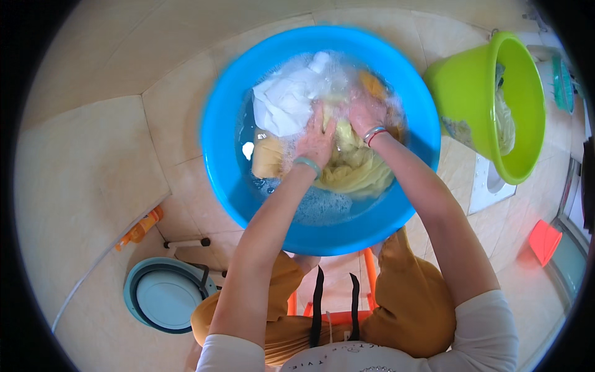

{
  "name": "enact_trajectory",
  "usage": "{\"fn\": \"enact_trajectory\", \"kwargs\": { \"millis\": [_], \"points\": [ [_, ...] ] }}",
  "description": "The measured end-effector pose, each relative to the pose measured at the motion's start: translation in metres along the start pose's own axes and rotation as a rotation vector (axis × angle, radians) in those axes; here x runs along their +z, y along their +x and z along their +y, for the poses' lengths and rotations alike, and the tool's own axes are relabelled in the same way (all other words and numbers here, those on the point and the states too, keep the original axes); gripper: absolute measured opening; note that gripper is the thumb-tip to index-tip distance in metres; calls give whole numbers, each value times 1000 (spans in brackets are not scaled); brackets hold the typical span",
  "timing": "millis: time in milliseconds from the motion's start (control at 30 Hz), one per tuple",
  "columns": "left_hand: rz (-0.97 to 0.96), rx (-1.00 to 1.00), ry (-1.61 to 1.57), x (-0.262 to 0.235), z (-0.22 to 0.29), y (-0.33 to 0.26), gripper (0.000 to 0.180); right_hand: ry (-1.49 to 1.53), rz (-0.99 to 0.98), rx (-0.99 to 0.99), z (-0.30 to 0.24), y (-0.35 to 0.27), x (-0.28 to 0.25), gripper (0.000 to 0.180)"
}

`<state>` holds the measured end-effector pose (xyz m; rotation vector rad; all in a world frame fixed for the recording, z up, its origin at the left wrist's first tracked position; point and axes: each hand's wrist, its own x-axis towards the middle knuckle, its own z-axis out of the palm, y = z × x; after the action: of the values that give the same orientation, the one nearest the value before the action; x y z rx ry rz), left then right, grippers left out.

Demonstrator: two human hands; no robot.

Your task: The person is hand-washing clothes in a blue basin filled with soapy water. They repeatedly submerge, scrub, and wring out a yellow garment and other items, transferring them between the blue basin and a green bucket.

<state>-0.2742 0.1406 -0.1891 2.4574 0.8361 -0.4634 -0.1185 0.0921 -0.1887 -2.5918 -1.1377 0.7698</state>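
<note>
A big blue basin [223,105] of soapy water sits on the tiled floor before me. In it lie a pale yellow cloth [356,170] and a white cloth [286,99]. My left hand [315,141] presses down on the yellow cloth, fingers closed into the fabric, a pale green bangle at the wrist. My right hand [365,111] grips the same yellow cloth a little farther back, with red and white bangles on its wrist. Foam covers the water around both hands.
A lime-green bucket [527,111] with cloth inside stands at the right. A teal collapsed tub [162,296] lies on the floor at lower left, with an orange bottle [139,228] beside it. A red object [544,240] lies at the far right. An orange stool [370,273] is under me.
</note>
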Motion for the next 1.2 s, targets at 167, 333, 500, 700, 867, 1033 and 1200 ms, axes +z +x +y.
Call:
{"fn": "enact_trajectory", "kwargs": {
  "millis": [167,333,500,700,867,1033,1200],
  "points": [
    [569,-109,-1012,-7,28,-46,47,241,234,-156,15,-22,-17,37],
    [321,-563,-2244,-24,41,-74,69,214,414,-540,-27,-86,-97,20],
    [-98,-182,-2632,-61,41,-54,70,277,164,-927,-59,-131,-116,20],
    [-137,-266,-2667,-5,53,0,51,875,-214,-300,-30,-94,-117,43],
    [-49,-573,-2701,10,58,36,59,58,167,-553,-14,-86,-96,32],
    [-122,-45,-2858,19,73,26,59,-55,135,-610,-33,-89,-52,12],
    [595,-836,-2407,40,61,36,44,-222,-35,-269,-31,-19,-12,20]
  ]
}}
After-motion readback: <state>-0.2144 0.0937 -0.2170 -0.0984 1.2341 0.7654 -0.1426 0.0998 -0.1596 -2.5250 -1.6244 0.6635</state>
